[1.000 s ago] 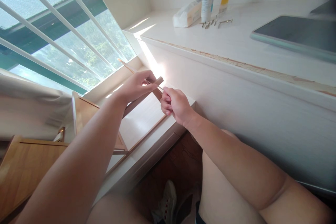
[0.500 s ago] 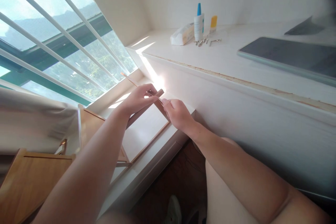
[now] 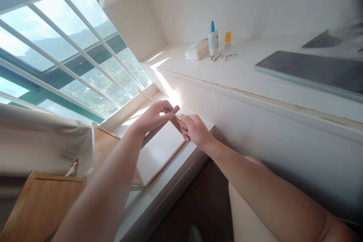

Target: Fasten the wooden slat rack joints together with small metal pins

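My left hand [image 3: 157, 117] is closed around the end of a brown wooden bar [image 3: 154, 135], near a corner of a wooden frame. Close beside it, my right hand [image 3: 195, 130] pinches a thin metal rod [image 3: 177, 117] that points at the bar's end; its exact kind is too small to make out. The frame, with its pale panel [image 3: 160, 149], slants below both hands. A thin stick with an orange tip [image 3: 138, 90] reaches out beyond my left hand, and I cannot tell whether that hand holds it.
On the white ledge [image 3: 241, 69] stand a blue-capped bottle [image 3: 213, 41], a white packet [image 3: 195, 50] and a yellow-topped item [image 3: 228, 38]. Several small metal fasteners [image 3: 218, 57] lie before them. A dark tablet-like slab [image 3: 312, 70] rests rightward. Wooden furniture [image 3: 48, 200] and a barred window are leftward.
The view has tilted, so everything sits slightly lower. My right hand has drawn back a little from my left, its fingers now showing more. Both hands keep their hold.
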A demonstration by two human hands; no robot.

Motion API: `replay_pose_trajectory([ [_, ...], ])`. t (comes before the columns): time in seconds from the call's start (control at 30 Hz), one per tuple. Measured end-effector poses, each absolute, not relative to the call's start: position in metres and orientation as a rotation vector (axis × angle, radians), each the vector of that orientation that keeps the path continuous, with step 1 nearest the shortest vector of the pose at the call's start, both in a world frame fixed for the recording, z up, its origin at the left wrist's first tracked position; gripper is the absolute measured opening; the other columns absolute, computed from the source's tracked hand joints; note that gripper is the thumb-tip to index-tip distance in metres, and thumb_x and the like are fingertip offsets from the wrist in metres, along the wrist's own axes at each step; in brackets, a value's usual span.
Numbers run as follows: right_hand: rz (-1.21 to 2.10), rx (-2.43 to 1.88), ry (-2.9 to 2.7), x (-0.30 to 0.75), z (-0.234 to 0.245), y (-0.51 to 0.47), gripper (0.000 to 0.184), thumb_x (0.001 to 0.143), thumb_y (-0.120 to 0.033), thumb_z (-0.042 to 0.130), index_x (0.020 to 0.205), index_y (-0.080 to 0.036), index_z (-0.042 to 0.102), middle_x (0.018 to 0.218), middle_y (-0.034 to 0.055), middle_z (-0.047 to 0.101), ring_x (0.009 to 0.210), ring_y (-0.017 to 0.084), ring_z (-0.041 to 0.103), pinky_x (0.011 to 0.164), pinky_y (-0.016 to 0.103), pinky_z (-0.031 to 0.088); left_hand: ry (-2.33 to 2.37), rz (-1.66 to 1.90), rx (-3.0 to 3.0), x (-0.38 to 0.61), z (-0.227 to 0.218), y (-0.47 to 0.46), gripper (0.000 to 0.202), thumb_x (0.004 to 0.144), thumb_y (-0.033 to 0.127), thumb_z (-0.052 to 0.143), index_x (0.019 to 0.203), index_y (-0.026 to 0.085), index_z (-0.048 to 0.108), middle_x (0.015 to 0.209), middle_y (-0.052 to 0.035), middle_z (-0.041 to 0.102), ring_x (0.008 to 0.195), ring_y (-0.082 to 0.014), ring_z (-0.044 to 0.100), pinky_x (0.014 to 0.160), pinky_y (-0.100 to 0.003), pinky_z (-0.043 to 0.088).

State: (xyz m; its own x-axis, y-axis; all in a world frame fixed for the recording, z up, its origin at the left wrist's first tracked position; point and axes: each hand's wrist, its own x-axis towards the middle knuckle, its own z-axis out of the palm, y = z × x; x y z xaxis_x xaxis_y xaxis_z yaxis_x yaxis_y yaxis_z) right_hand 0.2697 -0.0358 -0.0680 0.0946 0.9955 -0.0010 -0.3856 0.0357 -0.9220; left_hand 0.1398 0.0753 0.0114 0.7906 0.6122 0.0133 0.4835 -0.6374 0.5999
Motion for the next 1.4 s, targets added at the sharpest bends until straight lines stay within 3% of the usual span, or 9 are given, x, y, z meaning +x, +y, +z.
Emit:
replay_pose_trajectory([
  [0.43, 1.675, -0.568, -0.448, 0.268, -0.067, -0.036, 0.036, 0.084, -0.038, 0.046, 0.057, -0.023, 0.027, 0.039, -0.0090, 0.025, 0.034, 0.008, 0.026, 0.037, 0.022, 0.019, 0.820, 0.261, 2.415, 0.141, 0.012, 0.076, 0.022, 0.081, 0.040, 0.058, 0.089, 0.020, 0.059, 0.090, -0.0033, 0.065, 0.093, -0.0206, 0.060, 0.084, -0.036, 0.049],
  [0.6, 1.453, -0.735, -0.566, 0.267, -0.070, -0.033, 0.036, 0.084, -0.035, 0.047, 0.056, -0.023, 0.028, 0.041, -0.0090, 0.023, 0.035, 0.007, 0.023, 0.037, 0.023, 0.020, 0.818, 0.267, 2.420, 0.141, 0.012, 0.075, 0.020, 0.082, 0.039, 0.057, 0.088, 0.019, 0.060, 0.090, -0.0031, 0.065, 0.092, -0.0203, 0.061, 0.085, -0.036, 0.049],
  [0.87, 1.191, -1.004, -0.849, 0.266, -0.070, -0.037, 0.045, 0.089, -0.048, 0.043, 0.054, -0.023, 0.031, 0.043, -0.0069, 0.026, 0.038, 0.008, 0.026, 0.041, 0.026, 0.022, 0.812, 0.237, 2.352, 0.141, 0.016, 0.072, 0.024, 0.082, 0.043, 0.059, 0.089, 0.020, 0.060, 0.091, -0.0044, 0.067, 0.095, -0.0232, 0.063, 0.086, -0.039, 0.050],
  [1.2, 0.716, -1.310, -1.220, 0.273, -0.071, -0.040, 0.050, 0.097, -0.044, 0.032, 0.053, -0.021, 0.034, 0.047, -0.0025, 0.036, 0.047, 0.011, 0.033, 0.051, 0.029, 0.018, 0.807, 0.256, 2.342, 0.142, 0.018, 0.071, 0.020, 0.080, 0.039, 0.059, 0.087, 0.020, 0.059, 0.088, -0.0030, 0.068, 0.093, -0.0225, 0.064, 0.086, -0.039, 0.049],
  [1.4, 0.406, -1.507, -1.399, 0.281, -0.071, -0.039, 0.051, 0.099, -0.044, 0.032, 0.057, -0.020, 0.049, 0.051, 0.0013, 0.048, 0.048, 0.013, 0.037, 0.054, 0.030, 0.017, 0.794, 0.218, 2.353, 0.142, 0.019, 0.073, 0.021, 0.081, 0.039, 0.058, 0.089, 0.019, 0.059, 0.090, -0.0043, 0.068, 0.093, -0.0237, 0.064, 0.084, -0.040, 0.050],
])
